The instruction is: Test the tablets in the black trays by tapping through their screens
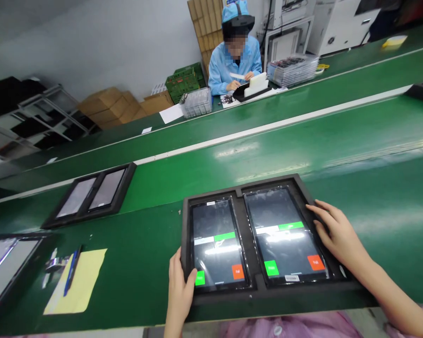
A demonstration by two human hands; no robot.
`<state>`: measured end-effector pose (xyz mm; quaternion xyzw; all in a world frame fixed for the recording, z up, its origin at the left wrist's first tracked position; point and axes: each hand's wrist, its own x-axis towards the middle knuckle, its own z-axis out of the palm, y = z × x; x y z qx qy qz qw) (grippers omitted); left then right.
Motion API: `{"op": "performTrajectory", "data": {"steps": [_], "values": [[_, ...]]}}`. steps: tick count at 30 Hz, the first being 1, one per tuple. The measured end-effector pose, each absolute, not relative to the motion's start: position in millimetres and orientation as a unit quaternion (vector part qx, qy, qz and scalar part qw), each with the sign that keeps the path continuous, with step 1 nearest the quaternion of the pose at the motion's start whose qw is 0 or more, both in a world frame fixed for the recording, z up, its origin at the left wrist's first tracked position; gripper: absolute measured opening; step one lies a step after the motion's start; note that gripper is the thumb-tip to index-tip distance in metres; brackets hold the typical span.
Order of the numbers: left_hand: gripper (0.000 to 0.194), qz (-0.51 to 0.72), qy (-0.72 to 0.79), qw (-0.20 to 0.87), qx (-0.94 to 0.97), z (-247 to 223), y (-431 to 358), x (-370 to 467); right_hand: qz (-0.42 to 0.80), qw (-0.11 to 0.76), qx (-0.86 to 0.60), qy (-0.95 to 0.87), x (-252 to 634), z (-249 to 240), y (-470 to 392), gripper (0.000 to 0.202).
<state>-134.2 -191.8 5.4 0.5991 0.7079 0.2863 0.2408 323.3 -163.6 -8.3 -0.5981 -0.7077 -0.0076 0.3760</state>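
Note:
A black foam tray (pixel 245 234) lies on the green bench in front of me, holding two tablets side by side. On the left tablet (pixel 215 216) and the right tablet (pixel 271 206), the lit screens show green and red squares near the bottom. My left hand (pixel 180 281) grips the tray's left edge, its thumb over the rim beside the green square. At the opposite edge, my right hand (pixel 338 234) holds the rim with its fingers bent over it. The undersides of both hands' grips are hidden.
Another black tray with two tablets (pixel 107 188) sits to the left, beside the conveyor belt (pixel 183 176). Nearer are a yellow paper (pixel 86 281), a blue pen (pixel 71 272) and a partly seen tray (pixel 17 263). Across the belt, a co-worker in blue (pixel 234 65) handles parts.

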Motion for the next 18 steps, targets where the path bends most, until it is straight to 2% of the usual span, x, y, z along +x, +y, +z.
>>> {"op": "performTrajectory", "data": {"steps": [2,5,9,11,14,16,18], "values": [[0.069,0.253,0.683,0.253,0.637,7,-189,-138,-0.044,0.362,-0.57,-0.737,312,3,-172,0.03],[0.074,0.187,0.664,0.255,0.677,9,-192,-149,-0.017,0.303,-0.454,-0.838,283,17,-198,0.027],[0.076,0.105,0.668,0.242,0.696,20,-187,-156,0.015,0.24,-0.383,-0.892,263,21,-216,0.054],[0.076,0.085,0.653,0.211,0.722,31,-168,-147,0.053,0.27,-0.423,-0.863,273,18,-202,0.064],[0.072,0.049,0.582,0.143,0.799,46,-123,-111,0.077,0.34,-0.558,-0.753,300,9,-157,0.056],[0.063,0.018,0.557,0.095,0.825,51,-91,-80,0.042,0.327,-0.66,-0.675,313,-1,-123,0.044],[0.055,0.008,0.567,0.057,0.822,50,-66,-54,0.026,0.276,-0.719,-0.637,317,-11,-98,0.036]]}}
